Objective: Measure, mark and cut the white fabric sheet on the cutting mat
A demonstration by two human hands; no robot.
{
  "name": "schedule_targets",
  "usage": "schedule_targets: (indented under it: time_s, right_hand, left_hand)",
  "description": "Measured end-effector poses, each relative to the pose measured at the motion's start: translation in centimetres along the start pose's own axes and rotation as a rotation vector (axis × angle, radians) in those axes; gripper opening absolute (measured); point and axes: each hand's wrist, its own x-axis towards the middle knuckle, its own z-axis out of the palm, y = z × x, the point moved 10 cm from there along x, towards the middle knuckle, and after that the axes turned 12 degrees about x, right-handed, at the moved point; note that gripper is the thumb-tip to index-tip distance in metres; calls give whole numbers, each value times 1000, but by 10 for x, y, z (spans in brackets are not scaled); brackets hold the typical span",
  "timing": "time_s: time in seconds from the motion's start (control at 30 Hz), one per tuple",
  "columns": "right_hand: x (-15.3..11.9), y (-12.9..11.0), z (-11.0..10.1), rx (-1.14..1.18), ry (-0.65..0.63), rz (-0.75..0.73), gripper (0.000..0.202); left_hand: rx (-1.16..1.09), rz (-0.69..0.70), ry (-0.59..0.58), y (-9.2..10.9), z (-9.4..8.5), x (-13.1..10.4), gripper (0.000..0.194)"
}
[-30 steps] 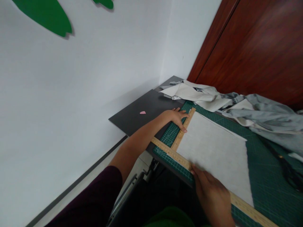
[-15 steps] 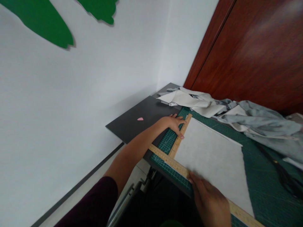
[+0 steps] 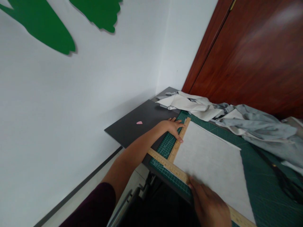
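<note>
A white cloth (image 3: 210,157) lies flat on a green cutting mat (image 3: 265,176). One wooden ruler (image 3: 174,151) runs along its left edge, and a longer wooden ruler (image 3: 163,161) crosses its near edge; the two meet at the near left corner. My left hand (image 3: 174,127) is spread over the first ruler, thumb and fingers apart, pressing on it. Near the mat's front edge, my right hand (image 3: 209,201) grips the longer ruler, its fingers on top and partly hidden by the back of the hand.
Crumpled grey and white fabric (image 3: 262,123) lies along the back. Black scissors (image 3: 284,179) rest at the right on the mat. A pink scrap (image 3: 139,122) sits on the dark board (image 3: 127,126) at the left. Behind are a white wall and a red-brown door (image 3: 255,56).
The whole view has shifted slightly, with the table scene a little lower in the picture. Both hands stay at the same places on the rulers.
</note>
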Motion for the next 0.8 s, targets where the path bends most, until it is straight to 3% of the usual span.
schedule_targets:
  time_s: [0.17, 0.8]
  right_hand:
    - [-3, -2, 0, 7, 24, -87, 36]
    - [8, -9, -9, -4, 54, -96, 39]
  left_hand:
    - [-11, 6, 16, 0, 0, 2, 130]
    - [22, 7, 22, 2, 1, 5, 131]
